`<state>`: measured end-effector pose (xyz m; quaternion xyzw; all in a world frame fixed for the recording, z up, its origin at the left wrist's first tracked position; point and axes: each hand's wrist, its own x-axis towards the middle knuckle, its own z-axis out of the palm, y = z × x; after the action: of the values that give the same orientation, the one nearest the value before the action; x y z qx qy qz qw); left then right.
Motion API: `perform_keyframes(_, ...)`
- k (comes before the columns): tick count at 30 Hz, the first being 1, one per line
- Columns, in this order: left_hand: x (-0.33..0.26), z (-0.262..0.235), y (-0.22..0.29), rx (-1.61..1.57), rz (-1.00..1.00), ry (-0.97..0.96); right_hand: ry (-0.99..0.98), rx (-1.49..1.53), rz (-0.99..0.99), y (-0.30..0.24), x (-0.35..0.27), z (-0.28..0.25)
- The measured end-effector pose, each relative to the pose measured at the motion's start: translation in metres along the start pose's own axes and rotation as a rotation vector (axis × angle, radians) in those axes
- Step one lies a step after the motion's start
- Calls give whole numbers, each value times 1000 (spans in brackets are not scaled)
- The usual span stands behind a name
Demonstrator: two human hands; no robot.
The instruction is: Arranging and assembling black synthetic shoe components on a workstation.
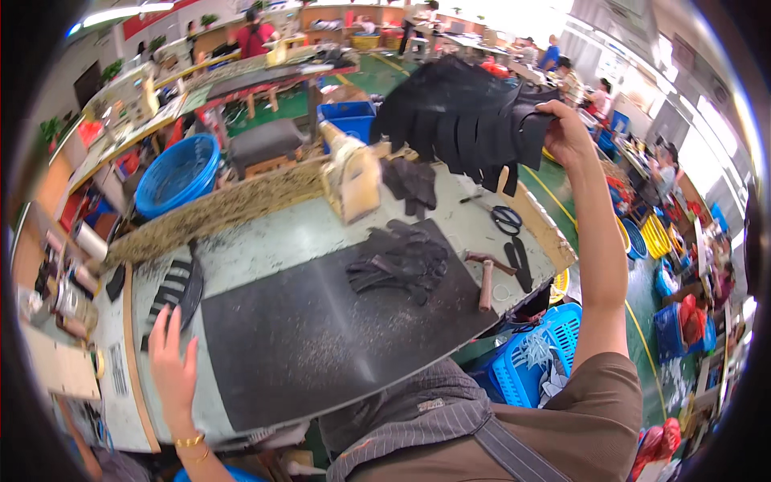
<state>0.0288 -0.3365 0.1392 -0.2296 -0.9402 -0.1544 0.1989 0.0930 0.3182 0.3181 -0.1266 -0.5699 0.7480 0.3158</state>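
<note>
Now my right hand grips slit black sheets aloft, not yet set down, my left hand spread wide, a slotted piece just beyond its fingertips.

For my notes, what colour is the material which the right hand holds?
The material is black, best seen in the head view.
</note>
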Motion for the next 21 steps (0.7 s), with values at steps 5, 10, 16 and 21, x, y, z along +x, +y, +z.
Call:
perform_keyframes(5, 16, -9, 96, -238, 230, 242, -161, 187, 83, 46, -79, 92)
perform_keyframes(10, -6, 5, 156, -367, 420, 251, -157, 363, 346, 168, -187, 170)
perform_keyframes(16, -64, 79, 135, -122, 326, -1, -258, 361, 1069, 274, -308, 158)
perform_keyframes(21, -105, 78, 102, -201, 309, -147, -1066, -129, 1288, 206, -278, 143)
